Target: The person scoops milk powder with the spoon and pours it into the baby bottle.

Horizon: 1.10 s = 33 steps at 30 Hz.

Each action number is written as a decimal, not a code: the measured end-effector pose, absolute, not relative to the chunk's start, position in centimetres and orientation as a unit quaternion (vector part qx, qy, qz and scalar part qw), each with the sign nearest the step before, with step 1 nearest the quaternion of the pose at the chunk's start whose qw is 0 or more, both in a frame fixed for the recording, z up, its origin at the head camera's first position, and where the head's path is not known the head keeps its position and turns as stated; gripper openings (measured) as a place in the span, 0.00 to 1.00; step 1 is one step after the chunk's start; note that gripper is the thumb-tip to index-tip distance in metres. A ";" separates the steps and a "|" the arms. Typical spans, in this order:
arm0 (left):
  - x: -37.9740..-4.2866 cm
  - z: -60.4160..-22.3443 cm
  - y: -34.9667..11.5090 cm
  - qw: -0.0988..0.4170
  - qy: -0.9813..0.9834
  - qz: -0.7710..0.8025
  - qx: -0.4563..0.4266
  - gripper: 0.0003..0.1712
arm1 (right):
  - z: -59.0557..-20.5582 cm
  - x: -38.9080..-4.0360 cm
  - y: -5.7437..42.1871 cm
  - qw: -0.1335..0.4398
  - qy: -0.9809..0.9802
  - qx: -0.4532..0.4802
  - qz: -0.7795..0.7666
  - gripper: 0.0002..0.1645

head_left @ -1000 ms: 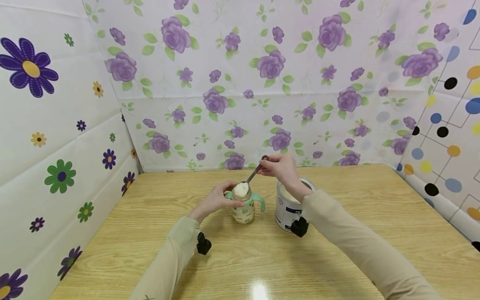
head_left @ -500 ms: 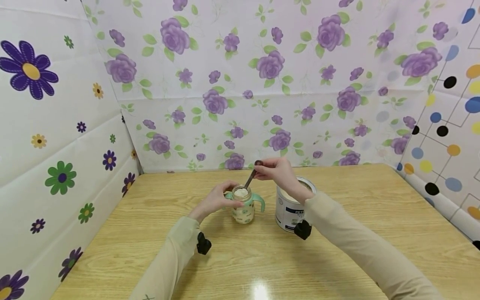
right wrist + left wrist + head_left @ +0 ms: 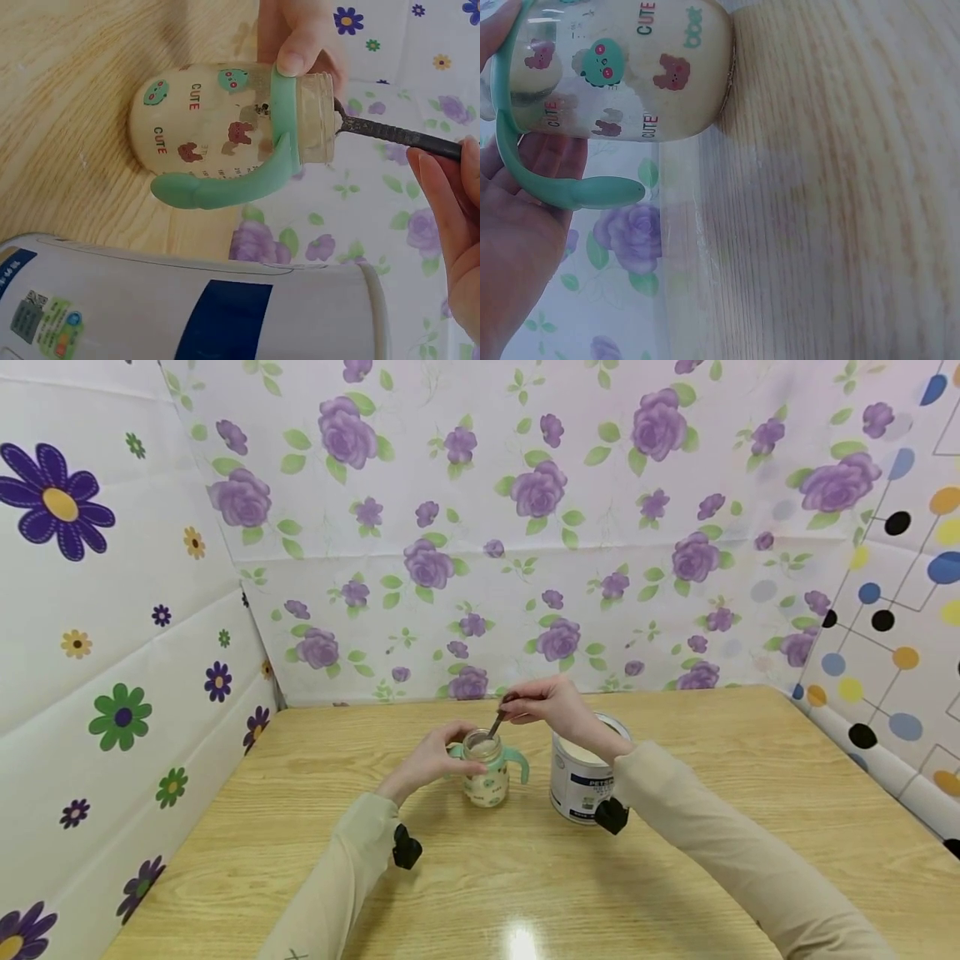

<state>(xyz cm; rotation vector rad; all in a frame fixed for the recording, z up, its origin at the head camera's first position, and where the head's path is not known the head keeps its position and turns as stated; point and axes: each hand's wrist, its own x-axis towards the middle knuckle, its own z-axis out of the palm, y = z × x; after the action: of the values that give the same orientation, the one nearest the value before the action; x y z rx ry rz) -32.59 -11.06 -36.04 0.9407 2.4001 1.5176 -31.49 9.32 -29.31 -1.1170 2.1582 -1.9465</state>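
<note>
A clear baby bottle with green handles and cartoon prints stands upright on the table, pale contents inside. My left hand grips it round the neck ring from the left, thumb in front. In the right wrist view the bottle's mouth is uncapped. My right hand pinches the end of a dark-handled spoon above the bottle. The spoon slants down into the mouth; its bowl is mostly hidden inside the neck.
Right of the bottle, partly behind my right forearm, stands an uncovered white-and-blue can of pale powder. The wooden table meets a flowered cloth wall at its back edge. Patterned cloth also lines both sides.
My right hand has moved left and slightly down, tipping the spoon steeper into the bottle. The white heap at the mouth has sunk from sight. My left hand has stayed on the bottle.
</note>
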 end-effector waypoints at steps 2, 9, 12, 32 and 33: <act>-32.5 -36.0 -11.0 0.078 0.800 0.506 0.313 0.28 | -29.3 -31.4 9.3 0.010 0.694 -0.371 -0.617 0.11; -32.5 -36.0 -11.0 0.075 0.798 0.505 0.321 0.27 | -29.0 -31.2 9.2 0.005 0.696 -0.375 -0.613 0.11; -32.6 -36.0 -11.1 0.073 0.796 0.505 0.326 0.27 | -29.0 -31.3 9.3 -0.002 0.697 -0.369 -0.615 0.10; -32.7 -36.3 -11.2 0.067 0.797 0.502 0.329 0.27 | -29.2 -31.5 9.8 -0.002 0.685 -0.366 -0.630 0.10; -32.8 -36.4 -11.2 0.067 0.796 0.503 0.330 0.27 | -29.2 -31.6 9.8 -0.004 0.686 -0.358 -0.633 0.10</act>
<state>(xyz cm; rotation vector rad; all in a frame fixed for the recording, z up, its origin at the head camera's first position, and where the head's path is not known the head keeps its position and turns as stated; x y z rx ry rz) -32.84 -11.20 -36.36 0.9933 2.4000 1.5147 -31.58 9.77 -29.25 -1.1275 2.1621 -1.9938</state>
